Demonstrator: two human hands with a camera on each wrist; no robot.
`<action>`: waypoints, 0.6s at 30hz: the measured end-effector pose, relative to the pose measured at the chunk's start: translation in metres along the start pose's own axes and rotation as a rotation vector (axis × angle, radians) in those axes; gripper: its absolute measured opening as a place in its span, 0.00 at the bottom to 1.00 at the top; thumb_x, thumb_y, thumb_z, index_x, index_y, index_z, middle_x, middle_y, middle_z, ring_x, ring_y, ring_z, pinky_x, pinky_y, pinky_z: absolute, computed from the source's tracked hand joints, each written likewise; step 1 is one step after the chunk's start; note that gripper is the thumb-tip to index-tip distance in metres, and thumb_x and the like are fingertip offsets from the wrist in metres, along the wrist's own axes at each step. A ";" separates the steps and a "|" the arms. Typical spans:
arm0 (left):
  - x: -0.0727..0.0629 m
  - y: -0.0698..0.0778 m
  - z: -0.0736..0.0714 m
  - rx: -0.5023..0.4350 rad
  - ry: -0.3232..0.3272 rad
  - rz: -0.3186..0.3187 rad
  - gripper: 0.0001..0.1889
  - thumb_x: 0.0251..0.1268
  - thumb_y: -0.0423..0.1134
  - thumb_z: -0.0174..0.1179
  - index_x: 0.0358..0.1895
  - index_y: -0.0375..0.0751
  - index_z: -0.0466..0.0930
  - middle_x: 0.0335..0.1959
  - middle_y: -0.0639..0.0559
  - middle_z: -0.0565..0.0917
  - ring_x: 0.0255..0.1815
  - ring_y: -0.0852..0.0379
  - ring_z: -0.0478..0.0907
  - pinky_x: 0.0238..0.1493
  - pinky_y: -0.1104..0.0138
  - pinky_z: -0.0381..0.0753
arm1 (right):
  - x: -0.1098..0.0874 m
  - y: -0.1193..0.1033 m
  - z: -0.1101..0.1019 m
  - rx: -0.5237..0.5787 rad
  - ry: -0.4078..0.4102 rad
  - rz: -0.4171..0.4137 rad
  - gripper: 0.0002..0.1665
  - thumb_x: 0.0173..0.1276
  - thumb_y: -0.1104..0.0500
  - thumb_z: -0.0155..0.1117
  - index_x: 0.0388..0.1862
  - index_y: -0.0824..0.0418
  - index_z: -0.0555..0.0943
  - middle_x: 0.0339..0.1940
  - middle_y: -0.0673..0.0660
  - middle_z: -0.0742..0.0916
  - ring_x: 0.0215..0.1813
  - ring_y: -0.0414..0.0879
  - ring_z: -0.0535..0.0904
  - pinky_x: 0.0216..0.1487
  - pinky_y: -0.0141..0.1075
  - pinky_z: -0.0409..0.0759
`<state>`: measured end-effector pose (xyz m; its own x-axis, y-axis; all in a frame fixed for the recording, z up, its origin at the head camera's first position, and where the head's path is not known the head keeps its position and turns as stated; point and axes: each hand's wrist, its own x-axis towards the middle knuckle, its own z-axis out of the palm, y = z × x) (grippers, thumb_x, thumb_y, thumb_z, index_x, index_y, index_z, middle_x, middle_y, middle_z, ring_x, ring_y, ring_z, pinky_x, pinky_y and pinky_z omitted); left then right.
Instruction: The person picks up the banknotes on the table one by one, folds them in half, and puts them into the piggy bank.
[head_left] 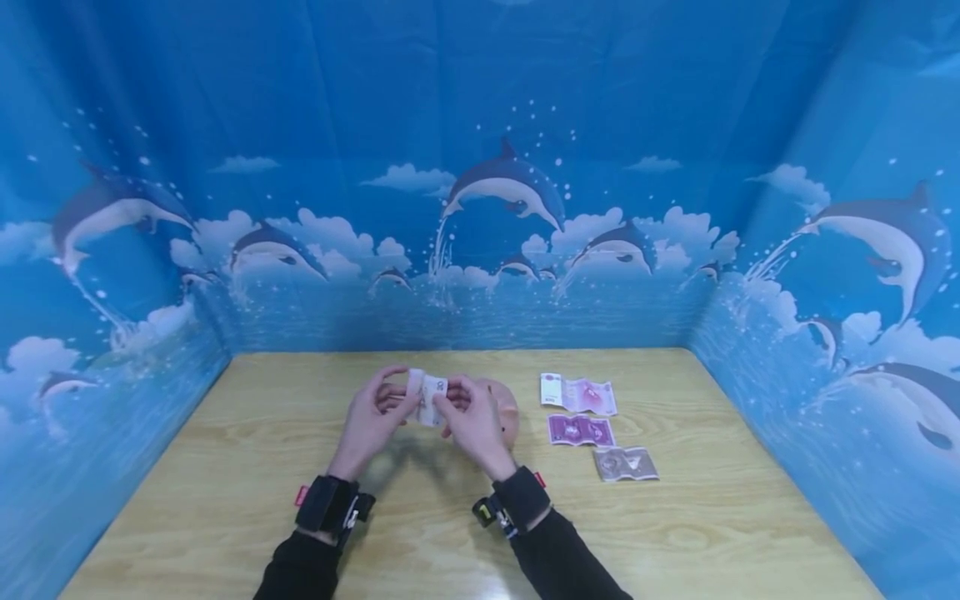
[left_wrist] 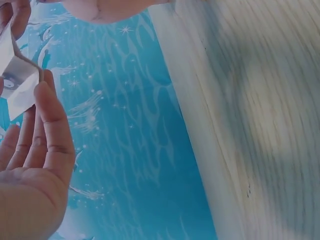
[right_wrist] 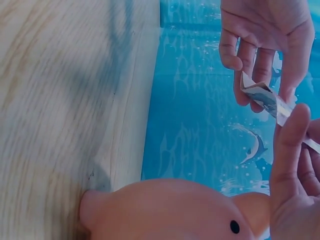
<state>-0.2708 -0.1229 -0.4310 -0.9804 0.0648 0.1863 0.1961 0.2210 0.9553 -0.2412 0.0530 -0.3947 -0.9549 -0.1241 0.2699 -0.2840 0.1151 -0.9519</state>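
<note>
A creased, pale banknote (head_left: 431,402) is held up above the table between both hands. My left hand (head_left: 369,421) pinches its left end between thumb and fingers. At the other end, my right hand (head_left: 478,421) pinches it the same way. Fold lines bend the note into angled panels in the left wrist view. Just beyond the right hand stands a pink piggy bank (right_wrist: 165,210), partly hidden by that hand in the head view; its black eye shows in the right wrist view.
To the right on the wooden table (head_left: 720,517) lie three creased banknotes: a pale pink one (head_left: 588,395) farthest back, a purple one (head_left: 564,428) in front of it, and a brownish-grey one (head_left: 636,463) nearest. A blue dolphin-print curtain (head_left: 465,308) encloses the back and sides.
</note>
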 end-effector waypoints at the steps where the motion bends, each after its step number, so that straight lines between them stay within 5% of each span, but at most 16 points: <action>1: 0.000 -0.001 0.000 0.017 0.004 0.022 0.27 0.63 0.38 0.66 0.65 0.49 0.69 0.49 0.40 0.85 0.44 0.47 0.84 0.40 0.62 0.86 | 0.000 0.001 0.000 0.003 0.000 0.001 0.13 0.68 0.70 0.61 0.50 0.75 0.77 0.41 0.71 0.85 0.37 0.61 0.82 0.26 0.48 0.85; 5: -0.001 -0.004 0.003 0.125 0.017 0.135 0.23 0.63 0.41 0.66 0.61 0.49 0.74 0.52 0.45 0.84 0.48 0.49 0.83 0.42 0.66 0.86 | 0.002 0.005 -0.001 0.021 0.014 0.010 0.14 0.68 0.69 0.61 0.50 0.74 0.77 0.43 0.71 0.85 0.39 0.61 0.83 0.27 0.46 0.86; 11: -0.003 -0.006 0.006 0.254 0.064 0.306 0.20 0.61 0.39 0.68 0.57 0.45 0.78 0.56 0.48 0.80 0.54 0.50 0.80 0.40 0.65 0.85 | 0.002 0.004 -0.001 0.027 0.022 0.022 0.14 0.69 0.68 0.60 0.51 0.74 0.77 0.46 0.71 0.86 0.41 0.62 0.83 0.33 0.55 0.84; 18: -0.004 -0.004 0.008 0.306 0.087 0.363 0.19 0.59 0.38 0.70 0.54 0.42 0.82 0.60 0.46 0.77 0.56 0.49 0.77 0.39 0.66 0.87 | 0.002 0.002 0.000 0.020 0.025 0.009 0.17 0.68 0.70 0.60 0.54 0.74 0.76 0.47 0.72 0.85 0.39 0.66 0.83 0.30 0.47 0.86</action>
<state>-0.2679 -0.1159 -0.4379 -0.8428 0.1115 0.5265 0.5104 0.4759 0.7162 -0.2434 0.0531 -0.3965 -0.9592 -0.0986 0.2649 -0.2742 0.0959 -0.9569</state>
